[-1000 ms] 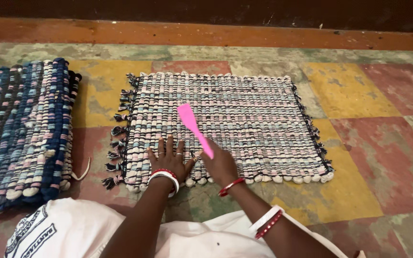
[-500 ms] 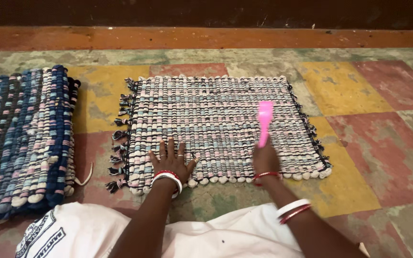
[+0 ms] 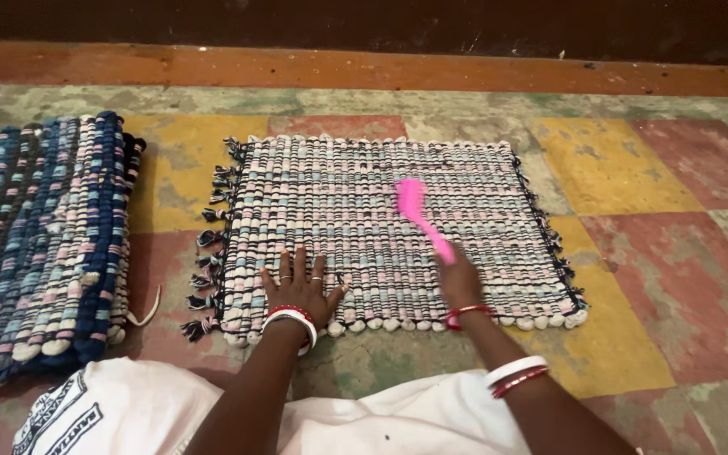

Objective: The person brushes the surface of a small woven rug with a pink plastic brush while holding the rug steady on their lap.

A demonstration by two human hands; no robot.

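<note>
At frame centre, the right hand (image 3: pixel 458 281) is clamped on a pink brush (image 3: pixel 419 213) over the mat (image 3: pixel 364 211). The left hand (image 3: pixel 298 286) lies flat, fingers spread, holding nothing — bristles might snag the fringe (image 3: pixel 212 240).

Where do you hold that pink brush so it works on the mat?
Hold the pink plastic brush by its thin handle end, coming from the near side, as the right hand does. The wide head points away over the pink, blue and white woven mat, so the narrow near end is free to wrap. The left hand lies flat on the mat.
</note>
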